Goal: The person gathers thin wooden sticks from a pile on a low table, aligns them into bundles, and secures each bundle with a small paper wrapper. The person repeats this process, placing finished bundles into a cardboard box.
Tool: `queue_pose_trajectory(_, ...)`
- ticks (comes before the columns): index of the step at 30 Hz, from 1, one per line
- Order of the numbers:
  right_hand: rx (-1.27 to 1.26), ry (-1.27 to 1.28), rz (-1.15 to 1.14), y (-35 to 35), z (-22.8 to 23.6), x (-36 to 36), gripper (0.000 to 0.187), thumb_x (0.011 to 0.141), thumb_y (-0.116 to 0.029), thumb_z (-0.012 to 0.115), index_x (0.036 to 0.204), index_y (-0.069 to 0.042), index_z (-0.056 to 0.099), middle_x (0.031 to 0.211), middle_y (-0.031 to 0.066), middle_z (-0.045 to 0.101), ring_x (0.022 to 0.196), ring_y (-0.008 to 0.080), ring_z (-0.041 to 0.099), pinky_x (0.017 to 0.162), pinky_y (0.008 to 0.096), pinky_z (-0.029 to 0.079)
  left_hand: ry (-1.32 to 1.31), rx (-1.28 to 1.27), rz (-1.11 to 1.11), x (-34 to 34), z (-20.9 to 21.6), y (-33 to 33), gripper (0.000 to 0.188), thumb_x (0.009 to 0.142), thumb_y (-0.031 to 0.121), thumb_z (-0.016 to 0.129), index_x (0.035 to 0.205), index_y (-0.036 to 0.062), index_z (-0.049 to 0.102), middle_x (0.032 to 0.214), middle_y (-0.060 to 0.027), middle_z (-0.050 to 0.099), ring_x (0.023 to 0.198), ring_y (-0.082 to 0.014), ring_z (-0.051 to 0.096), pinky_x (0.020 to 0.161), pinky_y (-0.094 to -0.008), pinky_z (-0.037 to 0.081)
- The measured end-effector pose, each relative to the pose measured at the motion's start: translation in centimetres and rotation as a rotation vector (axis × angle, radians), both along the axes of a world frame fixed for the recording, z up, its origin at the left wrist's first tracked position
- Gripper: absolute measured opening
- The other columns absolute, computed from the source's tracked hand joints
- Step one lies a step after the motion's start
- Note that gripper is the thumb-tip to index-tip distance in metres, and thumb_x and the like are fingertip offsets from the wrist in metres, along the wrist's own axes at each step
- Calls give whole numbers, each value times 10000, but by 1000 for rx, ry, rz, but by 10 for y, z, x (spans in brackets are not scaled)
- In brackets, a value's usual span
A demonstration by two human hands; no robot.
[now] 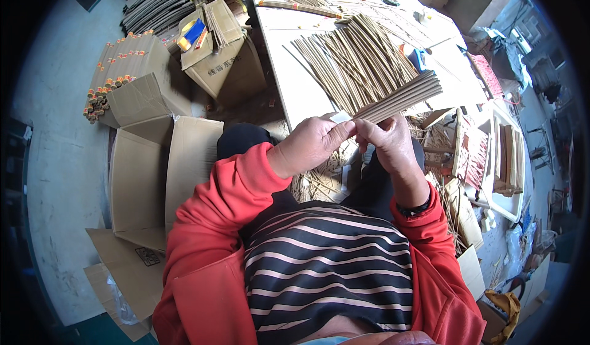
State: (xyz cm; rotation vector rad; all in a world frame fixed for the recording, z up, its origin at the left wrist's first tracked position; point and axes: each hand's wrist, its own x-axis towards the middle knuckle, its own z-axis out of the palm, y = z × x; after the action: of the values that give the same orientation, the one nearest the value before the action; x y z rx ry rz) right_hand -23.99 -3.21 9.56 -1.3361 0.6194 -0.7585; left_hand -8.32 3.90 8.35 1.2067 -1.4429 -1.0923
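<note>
Brown and straight, 1 bundle of sticks [405, 94] slants away and rightward from the right hand [393, 147], its long axis crossing before the loose sticks [344, 62] on the white table [281, 31]. That hand's nearer, clasping the near end; left hand [311, 143] bunches fingertips alongside, grip unclear, can't tell.

Stick bundle [402, 95] matt, wood-like; tabletop [283, 28] smooth; carton [195, 167] matt cardboard.
</note>
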Motion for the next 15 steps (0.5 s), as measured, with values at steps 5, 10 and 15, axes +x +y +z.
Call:
queue_pose_trajectory(5,65,-34,-24,0,-8,1,182,762,-139,621,743,42,605,650,69,594,516,114,545,468,218,445,-251,-225,146,-6,-4,-1,284,917,209,470,974,-48,574,758,-189,593,684,-297,593,631,-327,467)
queue_pose_trajectory(10,82,-79,-40,0,-10,4,128,769,-73,612,795,52,600,672,72,603,523,103,546,468,209,458,-460,-421,194,-3,-9,-2,299,892,169,495,1101,-45,510,797,-170,576,692,-287,596,608,-334,481)
queue_pose_trajectory(15,46,-56,-72,2,-9,7,127,771,-80,610,771,47,604,648,62,598,497,92,536,453,200,441,-645,-504,219,-4,-11,-2,356,848,122,532,1152,-52,471,839,-190,560,695,-323,592,600,-352,494)
